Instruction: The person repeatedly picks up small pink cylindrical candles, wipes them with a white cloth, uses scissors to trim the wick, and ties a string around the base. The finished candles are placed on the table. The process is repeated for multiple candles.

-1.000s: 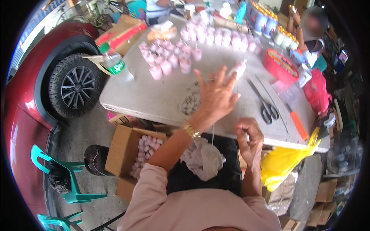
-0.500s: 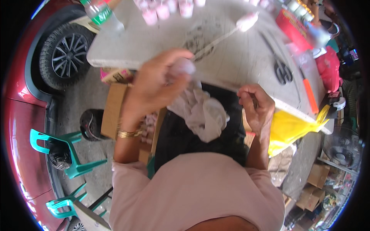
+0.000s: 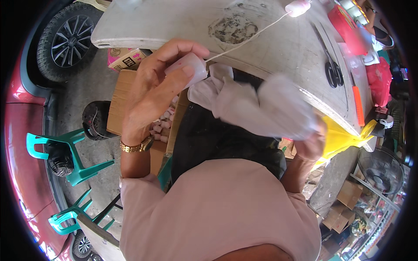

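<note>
Over the box at my left, my left hand (image 3: 154, 82) is closed round a pinkish-white candle (image 3: 191, 67), a short cylinder held tilted between thumb and fingers. From its end a white wick (image 3: 248, 39) stretches up across the table to a second pink-and-white cylinder (image 3: 298, 7). My right hand (image 3: 311, 141) grips one end of a white cloth (image 3: 261, 106), smeared by motion. The cloth spans my dark-clad lap, its other end lying just below the candle. Most of my right fingers are hidden behind the cloth.
An open cardboard box (image 3: 121, 102) with several small pink-white candles (image 3: 163, 126) stands left of my lap. Black scissors (image 3: 333, 71) and an orange-handled tool (image 3: 358, 104) lie on the right of the white table (image 3: 174, 26). A yellow bag (image 3: 342, 137) hangs at its edge.
My right hand was empty near the table edge; now it holds the cloth, which is pulled up and right. My left hand has moved slightly left with the candle, turning it.
</note>
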Available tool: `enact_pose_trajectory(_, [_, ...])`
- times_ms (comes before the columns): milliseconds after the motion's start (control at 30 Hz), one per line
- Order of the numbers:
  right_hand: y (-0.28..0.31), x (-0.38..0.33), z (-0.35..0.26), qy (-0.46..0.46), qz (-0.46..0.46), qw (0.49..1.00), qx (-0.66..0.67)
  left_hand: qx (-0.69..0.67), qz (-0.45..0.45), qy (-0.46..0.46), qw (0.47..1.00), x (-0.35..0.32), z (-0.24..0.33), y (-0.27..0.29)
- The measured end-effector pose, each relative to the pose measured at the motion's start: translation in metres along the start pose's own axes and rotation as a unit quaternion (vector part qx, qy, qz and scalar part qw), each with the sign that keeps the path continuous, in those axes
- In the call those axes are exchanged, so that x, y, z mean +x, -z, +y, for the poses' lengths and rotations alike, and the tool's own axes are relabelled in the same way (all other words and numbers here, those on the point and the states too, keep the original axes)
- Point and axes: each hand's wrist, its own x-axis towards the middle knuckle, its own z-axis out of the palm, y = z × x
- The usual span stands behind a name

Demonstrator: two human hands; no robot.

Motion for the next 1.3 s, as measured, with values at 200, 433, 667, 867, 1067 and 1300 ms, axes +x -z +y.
enact_pose_trajectory(200, [0.009, -0.016, 0.090, -0.192, 0.070, 0.951, 0.232, -0.002, -0.010, 0.010, 1.000, 0.009, -0.006, -0.015])
enact_pose_trajectory(433, [-0.003, 0.042, 0.030, -0.049, 0.009, 0.997, 0.063, 0.164, -0.066, -0.059, 0.983, 0.008, -0.020, -0.013])
enact_pose_trajectory(667, [-0.047, 0.045, 0.031, -0.058, -0.031, 0.996, -0.062, 0.361, -0.068, -0.084, 0.926, 0.010, -0.044, -0.054])
enact_pose_trajectory(867, [-0.044, 0.057, 0.029, 0.068, 0.002, 0.900, -0.430, 0.291, -0.084, -0.192, 0.933, 0.012, -0.003, -0.033])
enact_pose_trajectory(1067, [-0.046, 0.054, 0.034, 0.116, -0.021, 0.878, -0.464, 0.374, -0.068, -0.260, 0.888, 0.023, 0.057, -0.008])
enact_pose_trajectory(1300, [0.012, 0.027, -0.035, 0.148, -0.123, 0.981, -0.002, 0.192, -0.024, -0.311, 0.930, 0.044, 0.067, -0.002])
